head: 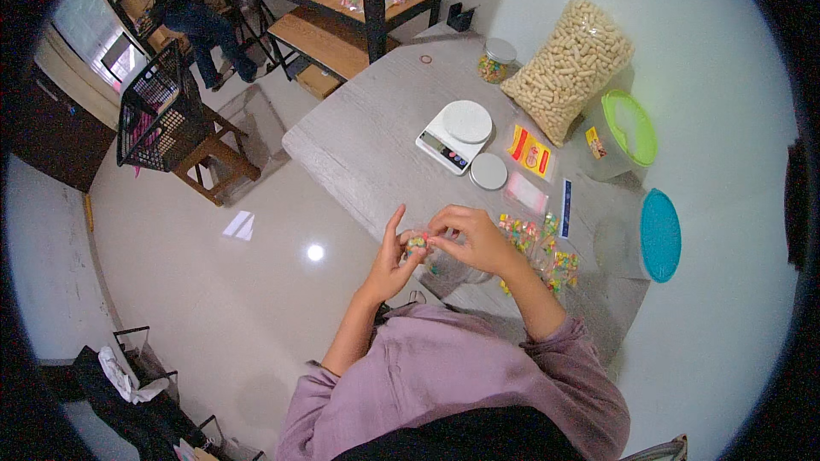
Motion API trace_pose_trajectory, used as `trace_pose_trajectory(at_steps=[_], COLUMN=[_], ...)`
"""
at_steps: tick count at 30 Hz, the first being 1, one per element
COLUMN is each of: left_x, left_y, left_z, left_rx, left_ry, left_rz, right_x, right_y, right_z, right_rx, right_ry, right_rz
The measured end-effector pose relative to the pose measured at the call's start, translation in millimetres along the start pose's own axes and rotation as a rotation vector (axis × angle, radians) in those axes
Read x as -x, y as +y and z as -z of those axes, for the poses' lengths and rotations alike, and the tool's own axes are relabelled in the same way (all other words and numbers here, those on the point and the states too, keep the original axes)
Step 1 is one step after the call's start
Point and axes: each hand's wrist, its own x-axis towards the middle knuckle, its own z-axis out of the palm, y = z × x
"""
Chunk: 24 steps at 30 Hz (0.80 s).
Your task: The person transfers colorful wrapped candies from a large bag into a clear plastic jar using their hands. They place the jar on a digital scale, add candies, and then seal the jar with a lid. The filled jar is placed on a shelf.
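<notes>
My left hand (pixel 389 266) holds a small clear plastic bag of multicoloured pieces (pixel 418 242), its index finger raised. The fingertips of my right hand (pixel 473 240) pinch at the bag's upper right side, where something pink shows. Beside and partly behind my right forearm lie several filled bags of coloured pieces (pixel 565 262). Under my hands is a clear container (pixel 458 272), mostly hidden, with a few coloured bits near it. Past my right hand are a round silver lid (pixel 488 171), a pack of clear bags (pixel 526 193) and a white digital kitchen scale (pixel 455 136).
On the grey table (pixel 365 115) stand a jar of coloured pieces (pixel 496 61), a large bag of pale puffed snacks (pixel 570 67), a green-lidded tub (pixel 618 134) and a blue-lidded tub (pixel 656 237). A yellow packet (pixel 530 152) lies there. A person (pixel 198 19) stands beyond a black basket (pixel 157 115).
</notes>
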Motion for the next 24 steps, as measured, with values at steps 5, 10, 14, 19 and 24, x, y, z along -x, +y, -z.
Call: trace_pose_trajectory(at_steps=[5, 10, 14, 19, 24], left_x=[-2.1, 6.3, 10.2, 13.4, 11.2], left_y=[-3.5, -10.4, -15.3, -19.6, -22.3], left_z=[10.3, 29.2, 38.9, 42.2, 43.2], left_rx=[-0.245, -0.202, -0.217, -0.221, -0.200], left_ry=[0.162, 0.268, 0.308, 0.351, 0.350], left_rz=[-0.089, 0.051, 0.081, 0.129, 0.144], right_x=[-20.8, -50.9, -79.4, -102.6, -100.5], right_y=[70.0, 183.0, 259.9, 283.4, 305.4], right_z=[35.4, 61.8, 59.5, 53.1, 56.9], right_rx=[0.153, -0.228, -0.326, -0.518, 0.019], right_ry=[0.398, 0.615, 0.684, 0.747, 0.790], right_rz=[-0.119, -0.389, -0.463, -0.548, -0.506])
